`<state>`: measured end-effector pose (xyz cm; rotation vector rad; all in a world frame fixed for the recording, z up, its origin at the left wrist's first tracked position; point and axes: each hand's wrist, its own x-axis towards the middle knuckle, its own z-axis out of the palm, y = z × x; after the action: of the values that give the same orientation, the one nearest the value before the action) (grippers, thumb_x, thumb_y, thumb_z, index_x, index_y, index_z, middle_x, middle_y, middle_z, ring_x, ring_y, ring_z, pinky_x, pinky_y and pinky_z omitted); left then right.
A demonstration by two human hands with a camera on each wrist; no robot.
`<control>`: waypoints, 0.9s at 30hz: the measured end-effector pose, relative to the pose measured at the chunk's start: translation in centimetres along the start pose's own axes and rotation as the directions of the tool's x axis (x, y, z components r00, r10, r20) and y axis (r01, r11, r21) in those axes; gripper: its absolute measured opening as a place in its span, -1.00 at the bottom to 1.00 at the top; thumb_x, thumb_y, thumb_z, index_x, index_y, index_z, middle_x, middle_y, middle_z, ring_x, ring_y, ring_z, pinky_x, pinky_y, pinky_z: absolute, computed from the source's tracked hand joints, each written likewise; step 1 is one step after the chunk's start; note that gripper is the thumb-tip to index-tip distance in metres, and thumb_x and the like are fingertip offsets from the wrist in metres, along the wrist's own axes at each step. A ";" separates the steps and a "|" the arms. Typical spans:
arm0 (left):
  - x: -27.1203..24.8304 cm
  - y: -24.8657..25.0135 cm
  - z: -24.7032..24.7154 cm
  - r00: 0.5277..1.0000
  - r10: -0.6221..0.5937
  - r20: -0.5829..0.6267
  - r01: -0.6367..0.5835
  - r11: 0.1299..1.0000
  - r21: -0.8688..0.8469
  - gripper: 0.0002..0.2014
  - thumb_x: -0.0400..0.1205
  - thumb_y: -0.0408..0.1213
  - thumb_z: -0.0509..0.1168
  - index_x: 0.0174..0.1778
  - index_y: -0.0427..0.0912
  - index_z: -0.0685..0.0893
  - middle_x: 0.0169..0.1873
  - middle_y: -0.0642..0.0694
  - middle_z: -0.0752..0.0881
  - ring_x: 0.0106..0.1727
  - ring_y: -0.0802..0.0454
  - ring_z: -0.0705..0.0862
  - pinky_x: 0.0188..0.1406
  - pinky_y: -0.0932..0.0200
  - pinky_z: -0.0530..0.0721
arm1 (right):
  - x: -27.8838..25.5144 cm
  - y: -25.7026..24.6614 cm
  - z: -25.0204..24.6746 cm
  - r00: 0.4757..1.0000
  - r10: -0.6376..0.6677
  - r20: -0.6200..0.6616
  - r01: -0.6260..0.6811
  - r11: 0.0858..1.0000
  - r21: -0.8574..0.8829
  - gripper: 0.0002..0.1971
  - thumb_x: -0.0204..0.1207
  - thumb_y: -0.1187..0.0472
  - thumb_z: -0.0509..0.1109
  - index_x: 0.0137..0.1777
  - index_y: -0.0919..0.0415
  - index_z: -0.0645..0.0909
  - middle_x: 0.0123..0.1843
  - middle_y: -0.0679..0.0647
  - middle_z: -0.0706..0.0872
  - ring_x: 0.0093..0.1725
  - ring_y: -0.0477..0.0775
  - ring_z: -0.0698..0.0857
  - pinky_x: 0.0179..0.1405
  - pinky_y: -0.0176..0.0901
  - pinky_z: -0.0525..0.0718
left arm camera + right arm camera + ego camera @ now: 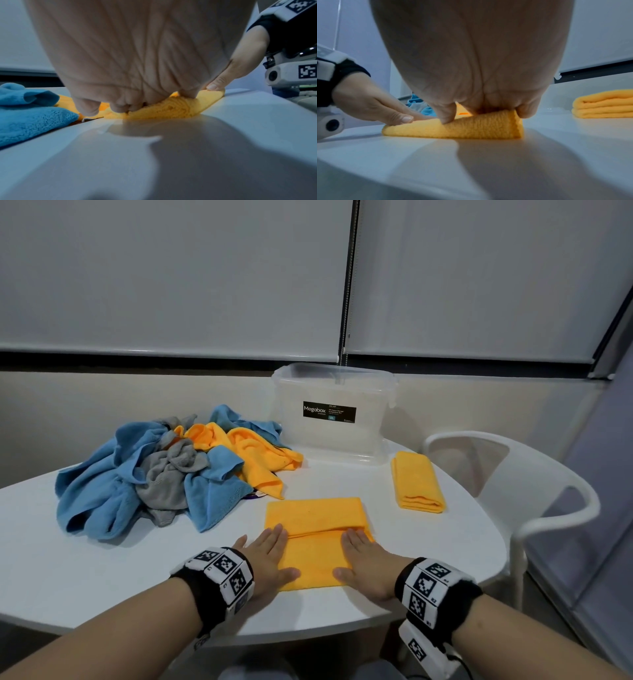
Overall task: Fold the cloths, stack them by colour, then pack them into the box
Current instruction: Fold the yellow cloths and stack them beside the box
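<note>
Under both palms, at the near middle of the white table [102, 570], lies the half-folded orange cloth [313, 517]. The left hand [270, 559] and right hand [363, 563] press it with fingers straight and flat, gripping nothing — fingertips at the flap's edge. I'd smooth outward before folding again — edges matched. Beyond the fingers: a folded orange cloth [418, 482], the unfolded pile [164, 470], the clear box [334, 412].
</note>
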<state>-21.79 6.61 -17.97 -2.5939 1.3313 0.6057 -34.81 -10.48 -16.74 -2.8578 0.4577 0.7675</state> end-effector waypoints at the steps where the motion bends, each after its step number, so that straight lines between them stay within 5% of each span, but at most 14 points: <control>1: -0.1 -0.2 0.0 1.000 0.003 -0.012 -0.003 1.000 -0.012 0.39 -0.07 0.64 -0.73 0.65 -0.15 -0.35 0.64 -0.04 -0.37 0.69 0.06 -0.24 0.65 -0.15 -0.14 | -0.3 0.2 -0.1 1.000 0.007 -0.015 -0.007 1.000 0.009 -0.27 0.74 -0.11 -0.11 0.66 0.37 -0.31 0.70 0.25 -0.30 0.69 0.19 -0.24 0.67 0.06 -0.12; 4: -0.1 -0.6 -0.4 0.999 0.022 -0.032 -0.022 1.000 -0.003 0.49 -0.22 0.62 -0.79 0.65 -0.17 -0.34 0.65 -0.07 -0.36 0.69 0.04 -0.24 0.65 -0.11 -0.14 | -1.0 0.2 -0.7 0.969 -0.018 -0.248 0.037 0.997 0.073 -0.40 0.78 0.07 -0.09 0.68 0.35 -0.17 0.72 0.21 -0.13 0.71 0.09 -0.10 0.65 -0.11 -0.04; 7: 0.6 0.0 -0.8 0.996 0.013 -0.091 -0.011 1.000 0.023 0.06 0.39 0.55 -0.48 0.65 -0.18 -0.34 0.65 -0.09 -0.35 0.69 0.02 -0.25 0.65 -0.09 -0.15 | -0.4 -1.0 -1.4 0.894 -0.064 -0.443 0.113 0.990 0.087 -0.45 0.75 0.23 -0.05 0.69 0.30 -0.09 0.72 0.16 -0.06 0.71 0.06 -0.06 0.63 -0.17 -0.02; 10: 2.0 1.3 -1.1 0.992 0.000 -0.123 0.007 0.998 0.056 -0.23 0.71 0.22 -0.17 0.66 -0.16 -0.32 0.65 -0.06 -0.34 0.69 0.02 -0.25 0.65 -0.09 -0.15 | 1.7 -2.6 -2.0 0.926 -0.090 -0.368 0.096 0.995 -0.001 -0.41 0.75 0.18 -0.04 0.69 0.30 -0.20 0.72 0.16 -0.23 0.70 0.12 -0.20 0.67 -0.05 -0.09; 16: 2.7 1.1 -0.3 0.998 -0.060 -0.032 0.061 0.998 0.032 -0.22 0.69 0.27 -0.19 0.67 -0.13 -0.31 0.66 -0.01 -0.32 0.69 0.04 -0.22 0.66 -0.14 -0.13 | 3.5 -2.1 -1.7 1.000 -0.016 -0.016 0.015 0.998 -0.066 -0.29 0.75 -0.08 -0.06 0.67 0.33 -0.28 0.70 0.21 -0.29 0.70 0.20 -0.20 0.67 0.05 -0.07; 18: 2.5 0.0 -0.1 0.998 -0.060 -0.002 0.060 0.997 0.039 -0.11 0.58 0.43 -0.30 0.66 -0.11 -0.34 0.65 0.00 -0.35 0.69 0.05 -0.24 0.66 -0.14 -0.16 | 3.2 -0.4 -1.6 1.000 0.016 0.010 -0.016 0.999 -0.035 -0.26 0.73 -0.13 -0.07 0.67 0.31 -0.32 0.70 0.18 -0.32 0.70 0.17 -0.21 0.67 0.05 -0.08; 21: 2.0 -0.9 0.0 0.999 -0.030 0.012 0.030 0.998 0.055 0.32 0.00 0.64 -0.67 0.65 -0.11 -0.36 0.64 0.02 -0.38 0.68 0.07 -0.25 0.65 -0.13 -0.18 | 1.9 1.6 -1.7 1.000 0.029 -0.007 -0.029 0.999 -0.013 -0.30 0.75 -0.08 -0.09 0.67 0.30 -0.31 0.71 0.17 -0.30 0.70 0.13 -0.16 0.67 0.06 -0.02; 22: 1.9 -1.0 0.1 0.999 -0.028 0.016 0.026 0.997 0.070 0.33 -0.01 0.64 -0.68 0.65 -0.11 -0.35 0.64 0.02 -0.37 0.68 0.07 -0.25 0.64 -0.13 -0.18 | 1.5 2.0 -1.7 0.999 0.035 -0.015 -0.036 0.999 -0.014 -0.32 0.76 -0.06 -0.10 0.68 0.29 -0.30 0.71 0.16 -0.29 0.70 0.12 -0.14 0.66 0.07 -0.01; 24: 1.9 -0.9 0.1 0.999 -0.042 0.008 0.041 0.996 0.081 0.26 0.10 0.64 -0.63 0.66 -0.13 -0.34 0.65 0.00 -0.36 0.69 0.06 -0.24 0.64 -0.14 -0.18 | 0.9 2.3 -1.6 0.999 0.046 -0.021 -0.046 0.999 -0.022 -0.35 0.76 -0.03 -0.10 0.68 0.29 -0.28 0.71 0.17 -0.27 0.70 0.12 -0.10 0.66 0.07 0.00; 27: 1.7 -0.6 -0.3 0.998 -0.062 -0.013 0.063 0.991 0.115 -0.07 0.55 0.45 -0.33 0.67 -0.16 -0.32 0.66 -0.05 -0.32 0.69 0.04 -0.23 0.65 -0.14 -0.17 | 0.6 2.1 -1.7 0.997 0.060 -0.055 -0.059 0.998 0.003 -0.38 0.77 0.02 -0.06 0.68 0.32 -0.17 0.72 0.23 -0.14 0.69 0.18 0.02 0.63 0.09 0.09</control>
<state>-20.33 5.59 -18.47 -2.5378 1.2441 0.4913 -34.24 -12.96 -15.72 -2.8820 0.5528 0.6984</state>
